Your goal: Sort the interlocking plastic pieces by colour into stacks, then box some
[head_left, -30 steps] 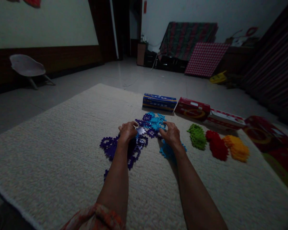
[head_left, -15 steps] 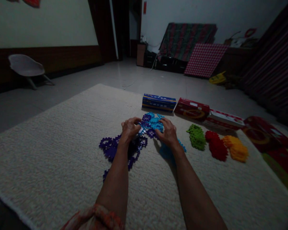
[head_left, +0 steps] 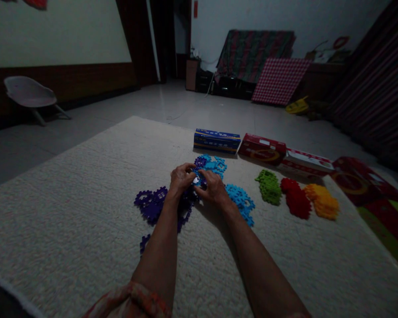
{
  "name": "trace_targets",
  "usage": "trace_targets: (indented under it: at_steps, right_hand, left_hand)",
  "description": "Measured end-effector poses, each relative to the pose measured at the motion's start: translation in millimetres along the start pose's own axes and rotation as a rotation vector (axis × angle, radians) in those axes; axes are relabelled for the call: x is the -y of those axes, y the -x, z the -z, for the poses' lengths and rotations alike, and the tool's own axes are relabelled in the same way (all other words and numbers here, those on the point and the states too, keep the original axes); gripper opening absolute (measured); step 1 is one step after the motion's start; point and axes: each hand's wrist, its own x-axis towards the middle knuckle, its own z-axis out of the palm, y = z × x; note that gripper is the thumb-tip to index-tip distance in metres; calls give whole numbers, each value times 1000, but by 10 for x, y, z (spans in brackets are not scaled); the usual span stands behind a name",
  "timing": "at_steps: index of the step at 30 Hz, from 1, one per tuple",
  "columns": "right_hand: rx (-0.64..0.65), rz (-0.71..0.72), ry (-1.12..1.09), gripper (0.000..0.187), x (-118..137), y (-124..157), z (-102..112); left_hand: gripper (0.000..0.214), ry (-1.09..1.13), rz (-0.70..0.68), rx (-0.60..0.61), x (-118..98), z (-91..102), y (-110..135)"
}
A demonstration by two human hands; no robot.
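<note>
Toothed piece held between both half-curled hands.

Forearms stretched forward; left hand, right hand near each other, fingers bent.

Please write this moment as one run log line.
Left hand: at shiny piece, grip unclear | right hand: beside it, grip unclear | purple pieces, blue pieces nearby | green pile, red pile, orange pile on rug
</note>
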Motion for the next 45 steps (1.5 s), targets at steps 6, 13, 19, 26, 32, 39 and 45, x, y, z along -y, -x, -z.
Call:
trace_targets:
  at_steps: [6,13,19,26,32,39,45]
  right_hand:
    - [-74,-57,60,51,-167,1,93]
    - [-193,-257,108,50,-595,186,527]
    - [-132,-482,140,52,-795,445,656]
    - [-153,-554,73,54,-840,572,539]
    - [-102,-542,112,53,-840,524,567]
    - [-102,-504,178,57,-1038,341,578]
    - [-170,-469,195,38,-1205,324,544]
  left_hand:
    - [27,9,-17,-94,7,-45,-10]
    - [30,178,-86,-132,-241,-468,115]
    - [39,21,-286,-150,-333,-1030,200]
    - [37,-38,-411,-237,-274,-1141,-29]
    - [33,37,-365,-351,-256,-1227,-76]
    - [31,133,-327,-358,-214,-1324,-71]
    - [32,114,-302,-331,-195,-1345,-75]
